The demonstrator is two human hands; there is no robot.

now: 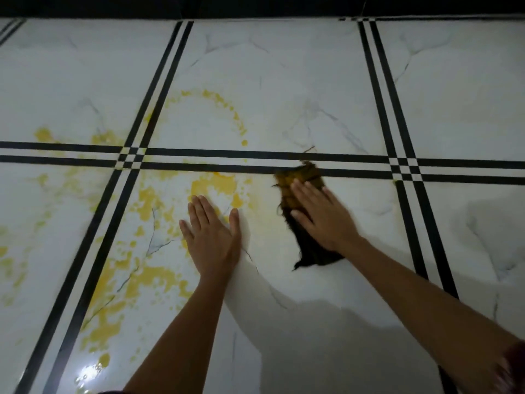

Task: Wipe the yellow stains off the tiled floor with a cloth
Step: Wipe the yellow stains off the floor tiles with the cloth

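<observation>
Two bare forearms come in from the near edge, and a glare spot shines on the wet floor at near left. Yellow stains spread over the near-left tiles in blotches and droplets, crossing the left pair of black lines that runs near to far.

The left hand lies flat on the floor at the right edge of the stains. Its fingers are straight and close together, pointing far, the thumb is spread to the right, and it holds nothing.

A strip of clean white tile lies between the hands. The cloth lies to the right of that strip, on the same tile. It is a dark, frayed rag whose long axis runs near to far, leaning slightly left at the top. Its far end is soaked yellow and touches the nearer of the two cross lines. The right hand presses flat on its middle, fingers straight and pointing far-left, not curled round it; the hand is a little blurred.

Right of the cloth the tile is white as far as the right pair of lines. Beyond the cross lines a thin yellow ring arcs over the far-left tile, well left of the cloth. A dark band closes the far edge
</observation>
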